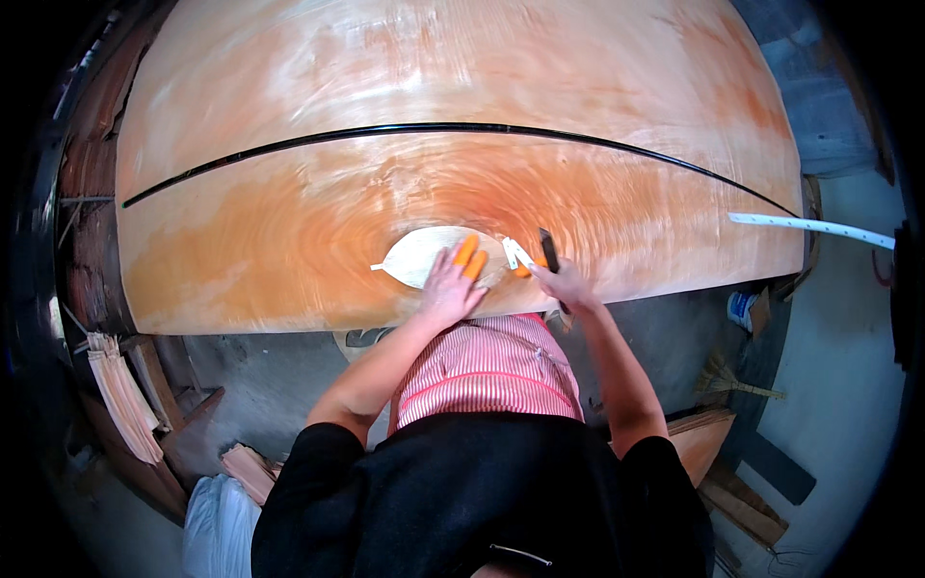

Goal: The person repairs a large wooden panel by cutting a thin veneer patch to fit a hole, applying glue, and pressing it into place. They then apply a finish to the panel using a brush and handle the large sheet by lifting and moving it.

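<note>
My left hand (451, 287) lies flat with fingers stretched out on a pale leaf-shaped patch (416, 254), which has a small pointed tab at its left end. Orange covers sit on two of its fingers. The patch rests on a large reddish-brown wood veneer sheet (289, 250) near its front edge. At the patch's right end, my right hand (568, 286) is closed around a dark narrow tool (548, 249), like a knife, standing up past the fingers. Thin white strips (511, 253) lie at its fingertips, next to another orange finger cover (522, 272).
A long thin black rod (438, 127) curves across the sheet beyond my hands. A white perforated strip (809, 226) juts over the right edge. Stacked veneer (123, 395) stands at the left; a small broom (737, 380) and a white tub (742, 310) are on the floor at right.
</note>
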The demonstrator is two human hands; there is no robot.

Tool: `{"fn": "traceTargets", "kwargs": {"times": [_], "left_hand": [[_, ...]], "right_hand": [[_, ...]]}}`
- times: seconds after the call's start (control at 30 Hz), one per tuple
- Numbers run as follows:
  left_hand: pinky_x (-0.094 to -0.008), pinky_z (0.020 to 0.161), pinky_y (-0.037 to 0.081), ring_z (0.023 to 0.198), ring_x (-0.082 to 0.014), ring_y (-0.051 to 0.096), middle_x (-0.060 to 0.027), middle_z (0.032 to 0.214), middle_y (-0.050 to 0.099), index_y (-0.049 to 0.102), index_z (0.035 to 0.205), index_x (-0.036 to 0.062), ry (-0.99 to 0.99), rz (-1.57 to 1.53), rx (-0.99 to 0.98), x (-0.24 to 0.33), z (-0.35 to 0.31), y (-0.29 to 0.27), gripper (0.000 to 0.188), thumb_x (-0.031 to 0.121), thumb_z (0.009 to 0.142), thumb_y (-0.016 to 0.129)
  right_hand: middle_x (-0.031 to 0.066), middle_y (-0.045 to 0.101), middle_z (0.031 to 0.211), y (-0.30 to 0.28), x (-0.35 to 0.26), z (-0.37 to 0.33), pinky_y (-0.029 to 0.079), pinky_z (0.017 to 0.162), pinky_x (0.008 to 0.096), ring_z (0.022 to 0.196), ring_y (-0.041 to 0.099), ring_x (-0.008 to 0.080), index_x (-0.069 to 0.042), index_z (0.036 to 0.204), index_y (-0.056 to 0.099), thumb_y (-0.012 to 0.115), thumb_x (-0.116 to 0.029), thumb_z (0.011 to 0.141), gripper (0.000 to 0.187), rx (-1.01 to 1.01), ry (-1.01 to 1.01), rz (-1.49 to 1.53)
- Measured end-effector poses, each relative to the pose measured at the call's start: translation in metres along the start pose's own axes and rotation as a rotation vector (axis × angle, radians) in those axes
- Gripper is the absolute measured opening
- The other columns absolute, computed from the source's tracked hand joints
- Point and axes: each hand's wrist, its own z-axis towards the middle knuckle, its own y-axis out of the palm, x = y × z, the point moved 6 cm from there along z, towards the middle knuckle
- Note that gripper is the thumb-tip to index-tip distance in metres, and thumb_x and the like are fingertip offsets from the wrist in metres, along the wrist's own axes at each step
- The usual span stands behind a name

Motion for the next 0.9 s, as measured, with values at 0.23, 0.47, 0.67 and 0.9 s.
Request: {"fn": "traceTargets", "kwargs": {"times": [0.23, 0.47, 0.67, 0.9], "left_hand": [[-0.0427, 0.099, 0.020, 0.121, -0.0297, 0.023, -0.0162, 0.127, 0.030, 0.036, 0.118, -0.0029, -0.104, 0.084, 0.022, -0.028, -0.018, -0.010, 0.061, 0.030, 0.071, 0.058], [-0.0423, 0.097, 0.023, 0.118, -0.0286, 0.028, -0.0161, 0.124, 0.035, 0.040, 0.114, -0.0034, -0.107, 0.069, 0.088, -0.030, -0.016, -0.015, 0.058, 0.028, 0.070, 0.059], [-0.0422, 0.097, 0.024, 0.117, -0.0292, 0.030, -0.0152, 0.124, 0.035, 0.041, 0.113, -0.0037, -0.123, 0.081, 0.049, -0.032, -0.015, -0.013, 0.056, 0.026, 0.070, 0.059], [-0.0423, 0.097, 0.024, 0.117, -0.0289, 0.030, -0.0156, 0.123, 0.035, 0.040, 0.114, -0.0035, -0.117, 0.104, 0.040, -0.027, -0.014, -0.016, 0.057, 0.026, 0.069, 0.060]], "right_hand": [[-0.0030, 0.041, 0.048, 0.086, -0.027, 0.057, 0.026, 0.037, 0.0211, 0.040, 0.035, 0.0054, -0.004, 0.074, 0.057, 0.058, -0.026, 0.077, 0.021, 0.107, -0.082, 0.119], [-0.0022, 0.042, 0.047, 0.092, -0.018, 0.060, 0.024, 0.034, 0.0215, 0.038, 0.034, 0.0054, -0.007, 0.070, 0.052, 0.058, -0.026, 0.077, 0.021, 0.083, -0.017, 0.152], [-0.0023, 0.044, 0.048, 0.092, -0.044, 0.044, 0.025, 0.038, 0.0210, 0.040, 0.035, 0.0049, -0.007, 0.067, 0.052, 0.058, -0.021, 0.078, 0.019, 0.000, -0.108, 0.357], [-0.0023, 0.042, 0.048, 0.097, -0.019, 0.052, 0.024, 0.036, 0.0212, 0.039, 0.035, 0.0053, -0.004, 0.072, 0.054, 0.059, -0.021, 0.077, 0.018, 0.139, -0.020, 0.250]]}}
